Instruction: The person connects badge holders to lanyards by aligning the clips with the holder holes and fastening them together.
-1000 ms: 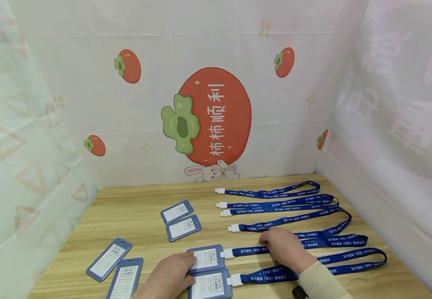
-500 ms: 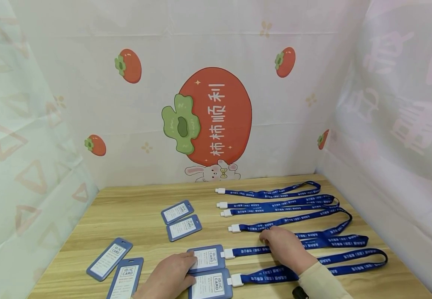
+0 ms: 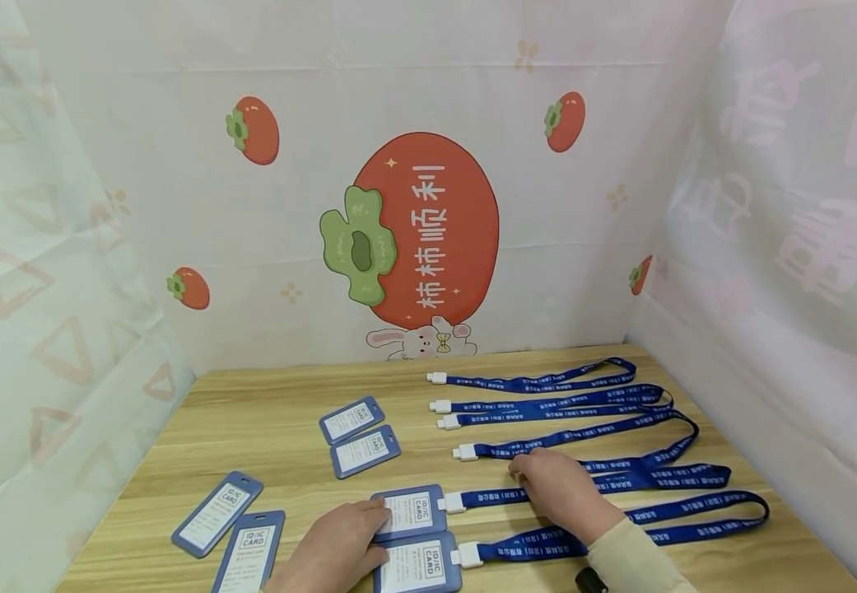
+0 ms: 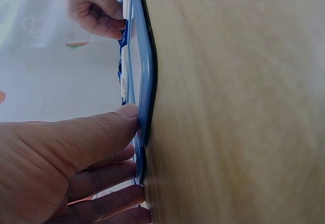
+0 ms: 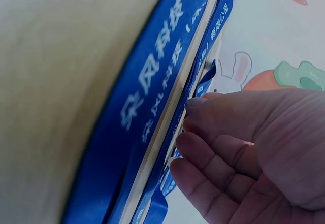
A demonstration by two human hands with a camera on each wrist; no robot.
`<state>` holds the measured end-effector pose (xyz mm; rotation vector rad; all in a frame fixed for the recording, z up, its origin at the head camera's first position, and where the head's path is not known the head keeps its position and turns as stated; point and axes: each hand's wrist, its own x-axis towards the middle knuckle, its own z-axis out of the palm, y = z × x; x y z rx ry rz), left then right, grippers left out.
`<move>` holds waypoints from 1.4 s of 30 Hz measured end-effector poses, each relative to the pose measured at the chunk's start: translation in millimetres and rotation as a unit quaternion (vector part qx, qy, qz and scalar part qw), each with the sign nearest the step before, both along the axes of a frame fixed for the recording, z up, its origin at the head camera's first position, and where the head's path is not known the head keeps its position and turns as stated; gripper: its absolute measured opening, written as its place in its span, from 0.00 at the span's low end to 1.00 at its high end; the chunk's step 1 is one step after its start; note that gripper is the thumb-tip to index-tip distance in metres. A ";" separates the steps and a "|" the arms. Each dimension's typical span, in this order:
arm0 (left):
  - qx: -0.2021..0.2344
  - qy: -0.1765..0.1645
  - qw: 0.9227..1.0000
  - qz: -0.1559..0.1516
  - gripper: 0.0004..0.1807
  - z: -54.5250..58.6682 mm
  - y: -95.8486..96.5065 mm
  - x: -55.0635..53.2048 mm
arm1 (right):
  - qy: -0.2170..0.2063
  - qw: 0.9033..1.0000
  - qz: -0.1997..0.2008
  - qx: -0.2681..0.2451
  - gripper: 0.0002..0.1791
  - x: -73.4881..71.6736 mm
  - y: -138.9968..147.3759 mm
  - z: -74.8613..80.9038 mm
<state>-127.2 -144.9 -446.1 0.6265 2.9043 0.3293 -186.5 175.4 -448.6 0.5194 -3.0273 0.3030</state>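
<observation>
Two blue ID card holders lie side by side at the front, the farther card holder and the nearer card holder, each joined by a white clip to a blue lanyard. My left hand rests on their left ends. In the left wrist view its thumb touches one holder's edge, and its fingers extend along the other holder and the table. Over the farther holder's lanyard, my right hand has loosely bent fingers. The right wrist view puts those fingertips against a lanyard; no firm grip shows.
Several loose card holders lie to the left, among them one holder by the table's left edge and another farther back. Several unattached lanyards are spread at the back right. Printed fabric walls enclose the wooden table.
My right hand has shifted very slightly to the left over the lanyard. The left hand and both card holders under it stay where they were.
</observation>
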 end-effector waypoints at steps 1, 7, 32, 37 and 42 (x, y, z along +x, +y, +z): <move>0.000 0.001 1.000 0.000 0.24 0.0 0.0 0.1 | 0.001 1.000 0.002 0.000 0.06 0.0 -0.7 0.3; 0.002 -0.001 1.000 0.003 0.25 0.5 -0.1 0.5 | -0.016 1.000 0.009 -0.003 0.06 -1.0 -5.3 0.6; 0.002 0.003 1.000 0.000 0.26 -1.1 -0.6 0.3 | -0.031 0.999 0.012 0.001 0.07 -3.6 -9.1 0.1; 0.003 0.003 1.000 -0.001 0.26 -1.4 -0.4 0.3 | -0.028 0.999 0.015 0.008 0.06 -3.8 -8.7 0.7; 0.005 -0.003 1.000 0.000 0.25 -0.8 -0.5 0.2 | -0.027 0.999 0.024 0.016 0.06 -3.7 -8.5 1.1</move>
